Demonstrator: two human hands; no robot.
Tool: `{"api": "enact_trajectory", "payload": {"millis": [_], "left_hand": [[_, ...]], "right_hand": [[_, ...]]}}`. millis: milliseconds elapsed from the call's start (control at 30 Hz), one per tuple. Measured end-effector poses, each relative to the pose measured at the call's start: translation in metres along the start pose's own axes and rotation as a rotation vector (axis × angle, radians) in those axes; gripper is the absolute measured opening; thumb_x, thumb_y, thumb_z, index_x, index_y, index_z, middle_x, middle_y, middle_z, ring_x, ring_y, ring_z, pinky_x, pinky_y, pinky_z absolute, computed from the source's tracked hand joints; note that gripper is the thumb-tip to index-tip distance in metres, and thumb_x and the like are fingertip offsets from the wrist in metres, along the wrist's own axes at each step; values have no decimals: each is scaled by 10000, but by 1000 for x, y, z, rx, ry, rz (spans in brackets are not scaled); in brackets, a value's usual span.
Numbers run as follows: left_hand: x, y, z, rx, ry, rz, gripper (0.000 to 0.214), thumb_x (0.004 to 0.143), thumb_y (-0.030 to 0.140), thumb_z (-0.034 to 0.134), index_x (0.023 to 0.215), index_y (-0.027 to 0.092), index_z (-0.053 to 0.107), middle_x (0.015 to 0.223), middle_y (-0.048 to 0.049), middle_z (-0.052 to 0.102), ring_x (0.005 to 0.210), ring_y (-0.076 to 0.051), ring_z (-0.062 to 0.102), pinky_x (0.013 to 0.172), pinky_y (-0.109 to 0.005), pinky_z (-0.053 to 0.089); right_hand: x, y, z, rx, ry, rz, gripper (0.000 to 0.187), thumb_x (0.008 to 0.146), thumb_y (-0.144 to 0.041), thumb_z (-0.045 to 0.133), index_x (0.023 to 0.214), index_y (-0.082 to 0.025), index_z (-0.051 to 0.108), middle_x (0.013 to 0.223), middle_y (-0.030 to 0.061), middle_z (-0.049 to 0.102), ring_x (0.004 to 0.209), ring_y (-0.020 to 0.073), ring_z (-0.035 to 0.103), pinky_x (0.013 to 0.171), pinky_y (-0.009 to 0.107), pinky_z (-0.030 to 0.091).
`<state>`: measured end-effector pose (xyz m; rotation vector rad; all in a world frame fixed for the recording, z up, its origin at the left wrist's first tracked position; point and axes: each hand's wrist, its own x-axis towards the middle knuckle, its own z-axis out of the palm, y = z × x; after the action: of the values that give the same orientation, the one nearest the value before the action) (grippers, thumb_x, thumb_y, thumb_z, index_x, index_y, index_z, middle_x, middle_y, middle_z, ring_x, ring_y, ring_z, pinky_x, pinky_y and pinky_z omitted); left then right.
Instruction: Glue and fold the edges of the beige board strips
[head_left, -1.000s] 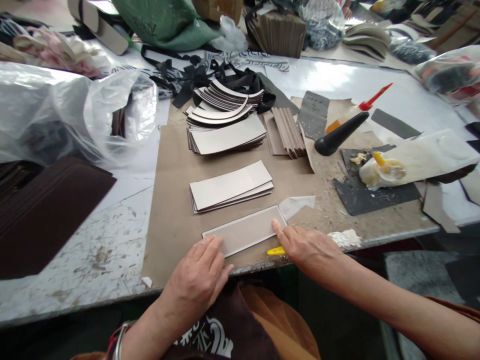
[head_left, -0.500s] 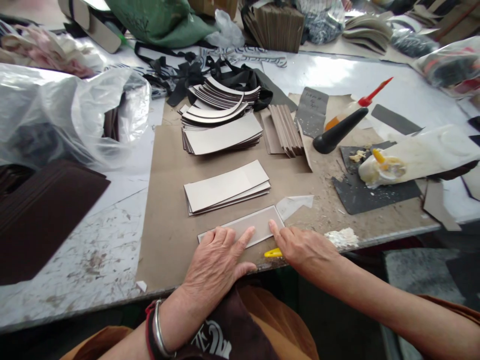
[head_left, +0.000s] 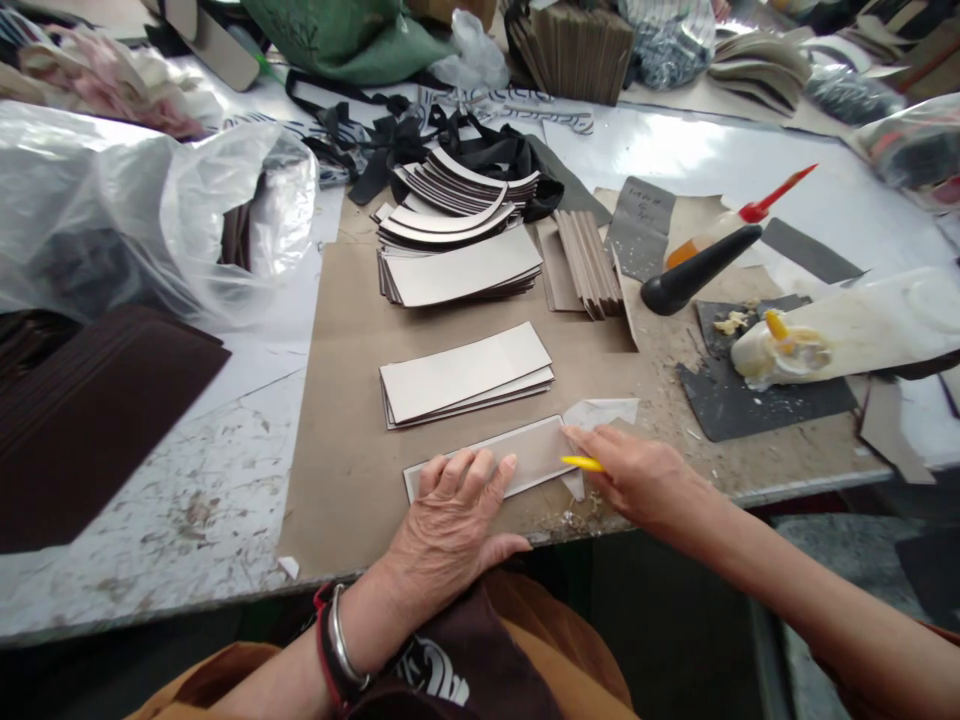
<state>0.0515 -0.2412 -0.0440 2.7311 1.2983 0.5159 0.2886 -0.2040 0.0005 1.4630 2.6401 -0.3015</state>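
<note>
My left hand (head_left: 450, 525) lies on a thin rectangular panel (head_left: 536, 455) near the table's front edge, fingers stretched over it and thumb apart. The panel is greyish beige with a pale rim. At its right end, my right hand (head_left: 649, 480) is closed around a slim yellow tool (head_left: 581, 463); its other end is hidden in the hand. My right fingertips touch the panel's right corner. A thin whitish scrap (head_left: 604, 410) sticks out past that corner. Just behind the panel is a small stack of white-faced rectangular panels (head_left: 465, 375).
Another panel stack (head_left: 465, 268) and curved strips (head_left: 450, 220) stand farther back. On the right are a black cone-shaped object (head_left: 697, 270), a red-tipped bottle (head_left: 750, 215) and a glue-smeared white plastic bottle (head_left: 847, 335). Dark brown sheets (head_left: 127, 430) and a plastic bag (head_left: 150, 210) occupy the left.
My right hand has lifted its thumb area off the panel's face and shifted to the right end, turning the yellow tool up over the panel's edge. My left hand stays pressed down.
</note>
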Motion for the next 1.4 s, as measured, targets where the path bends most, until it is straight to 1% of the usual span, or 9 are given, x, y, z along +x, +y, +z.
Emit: {"api": "enact_trajectory", "payload": {"millis": [100,200,467,633,767,867,1000,1167,1400], "left_hand": [[0,-1,-1,-20,-1,1,621,798,563,517,1266,158,465,1172,-117,542,1099,-265,424,942,-378,280],[0,-1,-2,-32,-22,-10,576,818,524,519,1267,167,460,1190,-118,531,1109,-264,418,933,-382,293],[-1,-2,-1,-88,-35,-29,575,820,523,515,1279,181,454,1197,-117,526,1117,-265,411,922,-387,309],[-2,-4,1,-128,-5,-11,659,758,583,551,1278,186,466,1179,-109,536,1126,-277,412,930,-392,297],[-3,-6,5,-110,11,-4,707,729,632,536,1274,185,472,1174,-107,556,1116,-282,442,936,-393,298],[-4,-6,7,-84,7,13,695,764,631,493,1287,176,452,1245,-103,542,1174,-281,435,968,-398,291],[-3,-4,8,-52,-31,109,663,842,582,417,1319,122,393,1415,-96,410,1330,-259,298,1089,-424,177],[-2,-4,5,-75,-96,131,596,888,505,398,1344,124,356,1434,-101,382,1346,-230,295,1121,-394,161],[-4,-6,4,-114,-115,131,597,890,508,389,1363,149,330,1452,-90,353,1362,-227,258,1130,-403,155]], "right_hand": [[10,6,-5,156,-27,153,221,885,-219,394,976,-137,577,840,82,650,760,184,605,661,270,431],[20,7,-10,220,-130,284,219,894,-282,383,868,-151,558,732,57,630,666,177,574,597,260,379],[40,11,-13,443,-281,433,261,815,-356,477,628,-176,501,562,-28,511,544,123,466,524,224,317],[49,9,-14,331,-310,447,175,784,-320,537,689,-173,520,589,-33,526,587,127,505,542,215,327],[51,7,-16,293,-323,419,134,785,-297,532,786,-164,544,713,9,607,670,147,562,593,215,361],[51,8,-15,276,-328,394,146,787,-308,519,776,-163,533,723,30,619,663,159,568,602,231,373],[51,12,-9,246,-324,365,160,792,-333,486,753,-179,501,695,34,611,627,163,557,576,241,384],[51,11,-7,205,-341,344,163,815,-333,467,789,-177,506,721,42,622,640,167,569,586,241,398],[53,3,-17,145,-336,380,133,807,-301,535,830,-172,563,769,50,655,692,170,599,591,222,388]]}}
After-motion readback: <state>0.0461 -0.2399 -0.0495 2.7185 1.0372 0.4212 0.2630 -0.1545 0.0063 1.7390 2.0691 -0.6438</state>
